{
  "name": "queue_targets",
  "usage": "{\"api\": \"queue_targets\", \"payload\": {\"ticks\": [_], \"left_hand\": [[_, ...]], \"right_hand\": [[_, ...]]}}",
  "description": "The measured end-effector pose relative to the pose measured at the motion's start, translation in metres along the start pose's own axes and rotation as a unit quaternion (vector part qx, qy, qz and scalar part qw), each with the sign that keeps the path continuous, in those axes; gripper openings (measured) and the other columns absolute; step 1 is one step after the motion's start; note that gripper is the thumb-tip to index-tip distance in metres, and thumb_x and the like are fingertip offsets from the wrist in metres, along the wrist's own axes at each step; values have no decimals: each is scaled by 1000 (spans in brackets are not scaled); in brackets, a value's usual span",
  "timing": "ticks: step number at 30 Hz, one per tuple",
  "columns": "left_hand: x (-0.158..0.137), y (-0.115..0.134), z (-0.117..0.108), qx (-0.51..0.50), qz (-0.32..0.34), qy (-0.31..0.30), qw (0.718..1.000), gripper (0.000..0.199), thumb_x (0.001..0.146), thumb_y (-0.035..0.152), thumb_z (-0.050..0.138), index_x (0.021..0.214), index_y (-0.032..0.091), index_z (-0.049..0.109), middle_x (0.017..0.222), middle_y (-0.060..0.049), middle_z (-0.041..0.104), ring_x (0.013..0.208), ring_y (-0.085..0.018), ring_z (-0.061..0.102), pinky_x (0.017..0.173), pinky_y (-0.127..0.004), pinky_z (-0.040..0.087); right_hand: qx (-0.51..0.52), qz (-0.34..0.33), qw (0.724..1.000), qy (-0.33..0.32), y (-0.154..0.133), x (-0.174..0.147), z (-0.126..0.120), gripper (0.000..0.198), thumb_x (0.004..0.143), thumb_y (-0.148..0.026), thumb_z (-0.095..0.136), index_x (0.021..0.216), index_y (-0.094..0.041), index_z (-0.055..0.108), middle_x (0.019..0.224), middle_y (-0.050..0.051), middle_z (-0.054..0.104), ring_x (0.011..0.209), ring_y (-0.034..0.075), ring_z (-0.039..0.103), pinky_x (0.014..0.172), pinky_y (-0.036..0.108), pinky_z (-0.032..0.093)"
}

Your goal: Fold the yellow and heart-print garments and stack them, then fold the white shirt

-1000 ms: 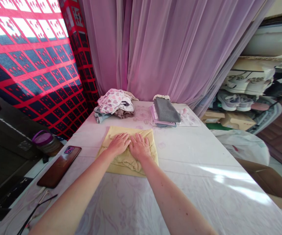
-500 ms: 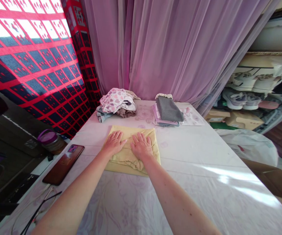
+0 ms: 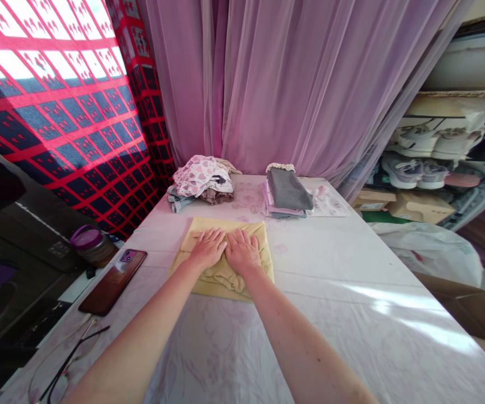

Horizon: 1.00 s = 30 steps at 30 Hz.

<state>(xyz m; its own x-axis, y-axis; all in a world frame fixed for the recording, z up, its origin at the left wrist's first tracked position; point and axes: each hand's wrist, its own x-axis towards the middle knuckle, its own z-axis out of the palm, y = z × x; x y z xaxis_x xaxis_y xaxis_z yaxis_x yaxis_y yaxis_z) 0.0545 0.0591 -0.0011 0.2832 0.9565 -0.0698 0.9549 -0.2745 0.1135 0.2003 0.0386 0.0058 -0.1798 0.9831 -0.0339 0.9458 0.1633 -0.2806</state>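
My left hand and right hand lie flat, side by side, gripping nothing, on the yellow garment, nearer the left edge of the table than the right; dragging palms could bunch its loose top layer into creases

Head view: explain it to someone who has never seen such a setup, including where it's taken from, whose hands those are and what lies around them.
There is no machine here, just a person's bare hands, seen by a camera on that person's head, looking forward and down. The left hand and right hand lie spread on a folded yellow cloth; neither grips it. Beneath is a pale patterned tablecloth. Farther back sit a loose clothes pile on the left and a neater folded stack on the right. A phone lies near the left edge.
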Motion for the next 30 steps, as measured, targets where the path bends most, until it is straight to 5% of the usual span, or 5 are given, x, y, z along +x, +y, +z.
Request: {"api": "queue_targets", "payload": {"ticks": [11, 20, 27, 30], "left_hand": [[-13, -31, 10, 36, -57, 40, 997, 56, 100, 44, 26, 149, 19, 37, 159, -11, 31, 147, -27, 25, 119, -48, 20], [-20, -25, 4, 50, -59, 53, 996, 57, 100, 45, 28, 148, 16, 38, 158, -12, 34, 145, -27, 28, 119, -45, 21], [-17, -27, 5, 53, -67, 51, 995, 56, 100, 46, 28, 148, 17, 37, 158, -11, 33, 146, -27, 28, 119, -45, 20], [-16, -29, 5, 52, -67, 44, 995, 56, 99, 44, 29, 148, 19, 37, 159, -12, 32, 146, -27, 27, 118, -46, 21]], "right_hand": [[-7, -10, 1000, 10, 4, 2, 5, 55, 99, -44, 30, 150, -26, 38, 161, 8, 27, 148, 25, 18, 117, 52, 10], [12, -25, 1000, 7, 7, 1, 2, 55, 100, -46, 29, 149, -24, 41, 160, 9, 28, 148, 24, 20, 117, 49, 12], [-34, -21, 997, 61, 37, 5, -17, 59, 100, -45, 31, 152, -17, 35, 161, 12, 25, 149, 26, 16, 119, 47, 6], [-39, 11, 999, 24, 52, 5, -18, 61, 99, -46, 31, 152, -16, 34, 161, 13, 25, 149, 27, 14, 118, 50, 8]]}}
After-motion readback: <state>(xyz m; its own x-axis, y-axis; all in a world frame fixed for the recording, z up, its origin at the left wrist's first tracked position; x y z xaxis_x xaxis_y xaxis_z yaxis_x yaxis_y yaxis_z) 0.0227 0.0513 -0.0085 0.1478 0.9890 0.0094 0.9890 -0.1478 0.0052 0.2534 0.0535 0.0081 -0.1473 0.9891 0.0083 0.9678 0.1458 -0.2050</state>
